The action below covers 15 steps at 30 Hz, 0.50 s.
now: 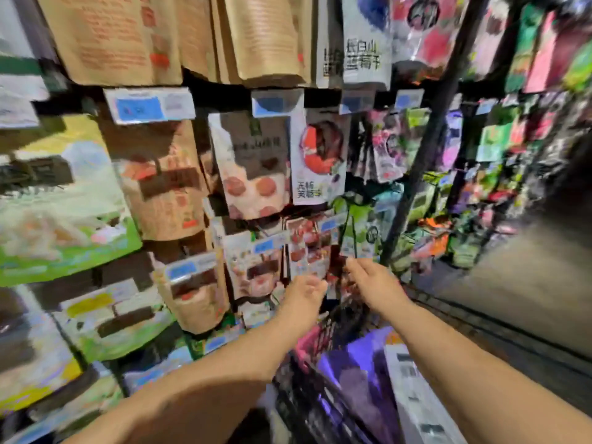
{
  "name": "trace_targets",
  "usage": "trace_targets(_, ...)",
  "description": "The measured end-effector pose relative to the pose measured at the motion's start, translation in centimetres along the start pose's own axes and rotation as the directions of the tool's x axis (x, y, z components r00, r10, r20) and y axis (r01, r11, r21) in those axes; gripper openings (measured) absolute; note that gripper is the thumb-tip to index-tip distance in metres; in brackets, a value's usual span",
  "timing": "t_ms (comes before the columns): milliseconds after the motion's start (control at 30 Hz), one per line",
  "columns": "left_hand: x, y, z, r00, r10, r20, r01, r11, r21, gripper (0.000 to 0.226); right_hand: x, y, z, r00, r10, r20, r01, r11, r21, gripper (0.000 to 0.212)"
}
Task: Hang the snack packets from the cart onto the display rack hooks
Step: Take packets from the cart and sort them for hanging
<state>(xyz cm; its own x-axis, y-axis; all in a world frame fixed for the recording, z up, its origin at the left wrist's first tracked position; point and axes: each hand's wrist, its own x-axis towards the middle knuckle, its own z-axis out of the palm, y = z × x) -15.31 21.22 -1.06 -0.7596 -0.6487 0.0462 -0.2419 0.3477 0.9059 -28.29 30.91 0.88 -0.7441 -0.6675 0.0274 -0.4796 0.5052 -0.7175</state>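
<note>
Hanging step, by judgement: red-printed packet (308, 251) up at the display rack (427, 145), low in the middle rows, just under a blue price label (330, 224) and well above the cart (304, 398). Just below its bottom edge, left hand (304, 294) with fingers loosely curled; at its right side, right hand (373, 280) with fingertips drawn narrow together. Too blurred to tell a real grip from a mere touch on either side. Long axis of the packet about vertical, top edge pointing up, printed face turned outward to the aisle. No hook to be seen, probably hidden behind the label. Next, probably: find the hole in the top edge, slide it back along the hook, release, then reach down for the purple packets (352, 370) in the cart.
</note>
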Motion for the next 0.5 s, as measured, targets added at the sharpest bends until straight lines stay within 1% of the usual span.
trace_targets(33,-0.6,-0.4,2.5,0.993,0.004,0.12,-0.012,0.998,0.066,0.041,-0.9,3.3,-0.8,0.997,0.073,-0.007,-0.073,0.997,0.01,0.046)
trace_targets(67,-1.3,-0.8,4.6,0.968,-0.015,0.25,-0.016,0.992,0.121,0.036,-2.0,6.6,-1.6,0.988,0.158,0.005,-0.158,0.987,0.018,0.048)
trace_targets(100,-2.0,-1.4,6.5,0.931,-0.042,0.364,-0.029,0.982,0.189,0.029,-3.0,10.0,-2.2,0.971,0.237,0.028,-0.237,0.971,0.009,0.045)
trace_targets(133,-2.3,-2.4,8.3,0.889,-0.057,0.454,-0.071,0.963,0.261,0.027,-4.2,13.0,-2.9,0.946,0.317,0.06,-0.318,0.948,-0.006,0.041)
trace_targets(167,-2.7,-3.7,9.9,0.861,-0.045,0.507,-0.146,0.933,0.33,0.029,-5.4,15.9,-3.5,0.919,0.384,0.086,-0.384,0.923,-0.021,0.038)
trace_targets(200,-3.2,-4.1,11.1,0.832,-0.073,0.549,-0.181,0.901,0.395,0.032,-6.9,18.1,-4.1,0.892,0.441,0.097,-0.44,0.898,-0.034,0.037)
trace_targets(233,-3.4,-5.2,12.4,0.802,-0.053,0.596,-0.265,0.861,0.434,0.033,-8.2,20.1,-4.6,0.87,0.484,0.092,-0.482,0.875,-0.046,0.038)
trace_targets(267,-3.3,-6.4,13.8,0.744,-0.099,0.661,-0.294,0.84,0.456,0.03,-9.6,21.6,-5.1,0.849,0.523,0.075,-0.518,0.852,-0.077,0.041)
trace_targets(300,-3.6,-7.8,15.1,0.689,-0.105,0.717,-0.363,0.806,0.467,0.025,-10.8,23.1,-5.4,0.837,0.544,0.061,-0.535,0.837,-0.111,0.046)
trace_targets(333,-3.7,-8.8,16.2,0.705,-0.02,0.709,-0.452,0.757,0.471,0.022,-11.9,24.3,-5.6,0.822,0.567,0.056,-0.554,0.817,-0.16,0.05)
trace_targets(367,-3.9,-8.4,16.6,0.673,-0.076,0.736,-0.498,0.689,0.527,0.025,-12.8,25.4,-5.6,0.813,0.581,0.049,-0.561,0.802,-0.204,0.049)
trace_targets(400,-4.0,-8.2,17.0,0.666,-0.064,0.744,-0.582,0.58,0.57,0.031,-13.3,26.4,-5.3,0.787,0.614,0.064,-0.593,0.781,-0.197,0.041)
trace_targets(433,-4.2,-8.3,17.3,0.631,-0.1,0.77,-0.645,0.485,0.591,0.035,-13.9,27.4,-5.1,0.782,0.618,0.086,-0.6,0.782,-0.168,0.033)
trace_targets(467,-4.3,-8.5,17.5,0.609,-0.149,0.779,-0.664,0.441,0.603,0.039,-14.2,28.3,-4.7,0.769,0.632,0.093,-0.617,0.772,-0.153,0.029)
trace_targets(500,-4.3,-8.5,17.7,0.6,-0.195,0.776,-0.673,0.402,0.621,0.042,-14.3,28.9,-4.2,0.767,0.633,0.106,-0.615,0.772,-0.158,0.032)
